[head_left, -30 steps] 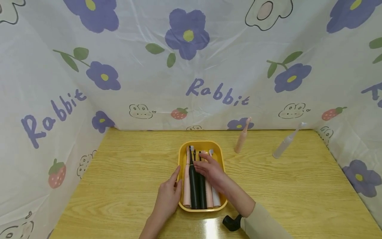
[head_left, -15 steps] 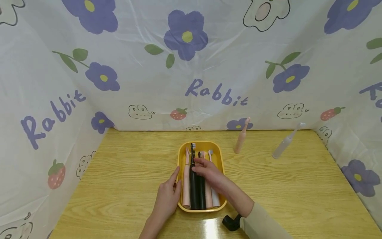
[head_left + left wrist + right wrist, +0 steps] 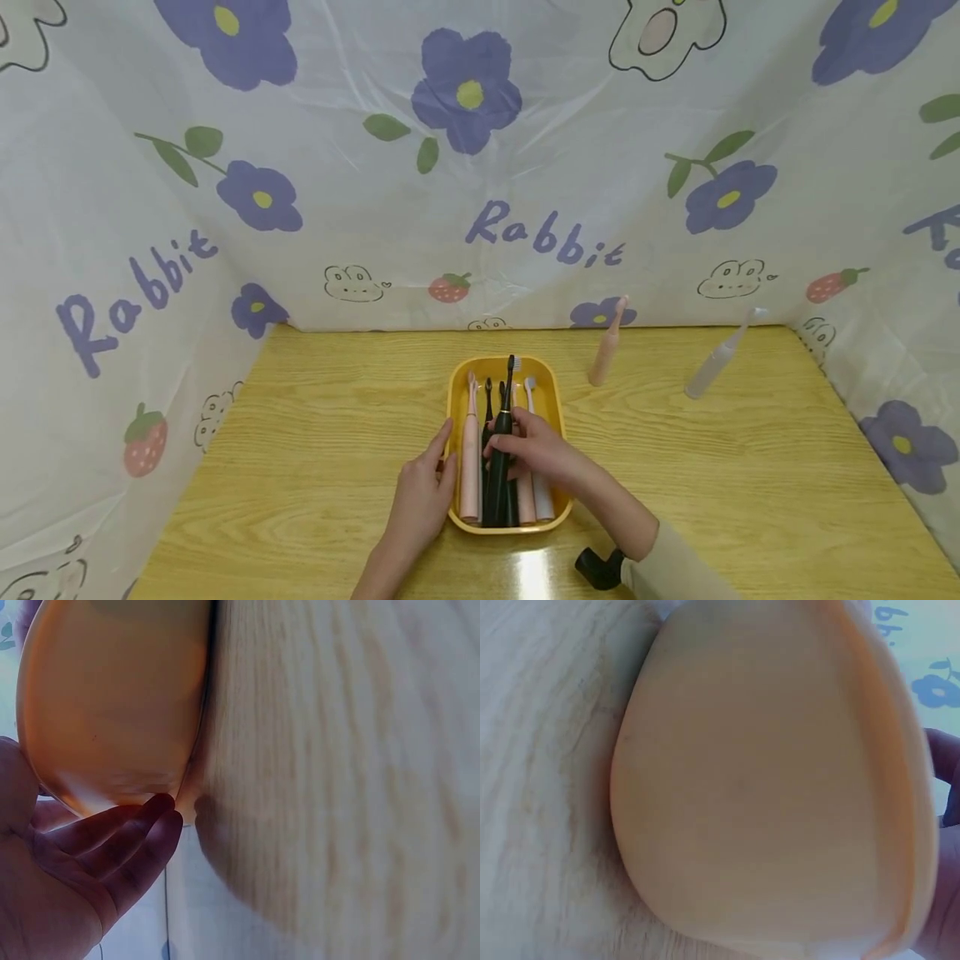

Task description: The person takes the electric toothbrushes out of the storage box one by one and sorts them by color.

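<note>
Since half a second ago, the black toothbrush [image 3: 501, 450] has risen from its flat place among the others and now stands tilted, its bristle head up over the far rim of the yellow tray [image 3: 556, 400], while the right hand [image 3: 534, 450] has drawn back toward the near end of the tray. That hand's fingers are curled round the handle of the black toothbrush, gripping it about midway. The lower end of the handle is still inside the tray, between a second black toothbrush [image 3: 488, 400] on the left and a pink one and a white toothbrush [image 3: 542, 496] on the right. A pink toothbrush [image 3: 470, 458] lies along the tray's left side. The left hand [image 3: 422, 492] rests on the desk [image 3: 315, 433] with its fingers straight, and their tips touch the tray's left outer wall; the left wrist view shows those fingertips [image 3: 154, 817] against the orange-yellow wall [image 3: 112, 697]. The right wrist view is filled by the tray's outer wall [image 3: 765, 787], close and blurred. Farther back on the desk, to the right of the tray and well apart from it, a pink toothbrush handle [image 3: 606, 354] and a white toothbrush handle [image 3: 712, 362] stand upright near the flowered sheet [image 3: 480, 167] that walls the desk.
</note>
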Motion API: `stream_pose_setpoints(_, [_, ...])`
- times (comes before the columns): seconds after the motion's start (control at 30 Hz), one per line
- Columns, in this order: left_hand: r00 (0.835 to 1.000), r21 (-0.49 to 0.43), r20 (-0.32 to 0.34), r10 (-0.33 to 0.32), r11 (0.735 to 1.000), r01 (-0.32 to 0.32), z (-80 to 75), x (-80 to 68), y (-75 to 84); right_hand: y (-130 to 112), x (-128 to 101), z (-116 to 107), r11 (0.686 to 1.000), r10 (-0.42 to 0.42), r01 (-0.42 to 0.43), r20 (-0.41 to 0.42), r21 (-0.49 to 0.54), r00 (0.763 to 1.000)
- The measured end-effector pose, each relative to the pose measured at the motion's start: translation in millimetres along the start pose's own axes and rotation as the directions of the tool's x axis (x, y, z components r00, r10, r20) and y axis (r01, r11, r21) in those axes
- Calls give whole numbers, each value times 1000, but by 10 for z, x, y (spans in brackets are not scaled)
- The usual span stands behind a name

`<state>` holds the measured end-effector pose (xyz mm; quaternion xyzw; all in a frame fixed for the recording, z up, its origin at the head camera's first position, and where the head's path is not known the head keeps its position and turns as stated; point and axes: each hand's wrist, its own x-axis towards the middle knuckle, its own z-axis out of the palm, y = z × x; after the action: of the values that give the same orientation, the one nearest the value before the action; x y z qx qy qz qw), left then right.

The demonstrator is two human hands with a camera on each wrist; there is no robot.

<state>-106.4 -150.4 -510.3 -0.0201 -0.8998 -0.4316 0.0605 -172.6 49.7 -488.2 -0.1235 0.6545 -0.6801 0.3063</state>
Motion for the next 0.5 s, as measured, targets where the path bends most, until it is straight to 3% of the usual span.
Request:
stream_pose_setpoints(0.17, [1000,2,4,-3,1000,3,1,-12,-15,7,-106,17,997,-31,32,8,-75,999])
stream_pose_setpoints(0.5, [1000,4,6,-6,1000,6,1,-14,-15,-10,-211,35,992,-95,95,9,-88,995])
